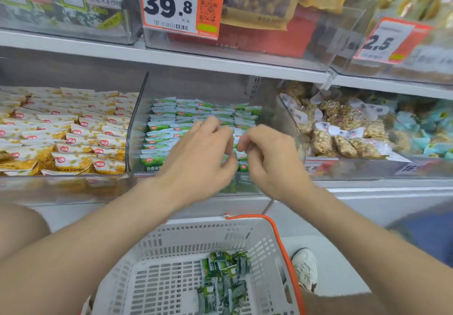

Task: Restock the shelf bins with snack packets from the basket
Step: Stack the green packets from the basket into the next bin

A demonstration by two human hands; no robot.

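Observation:
The clear middle shelf bin [137, 123] holds neat rows of green snack packets [169, 118]. Both hands are over its front right part. My left hand [198, 157] has its fingers curled down onto the green packets. My right hand [269, 160] is close beside it, fingers curled and pinching at the packets that show between the two hands [241, 157]. The picture is blurred there. Below, a white basket [176, 238] with an orange handle holds several loose green packets [225, 278] in its right half.
The left bin holds yellow-and-white packets [63, 130], the right bin bags of nut snacks [343, 130]. The shelf above carries larger bags and orange price tags [181, 5]. A white shoe [305, 268] stands on the floor right of the basket.

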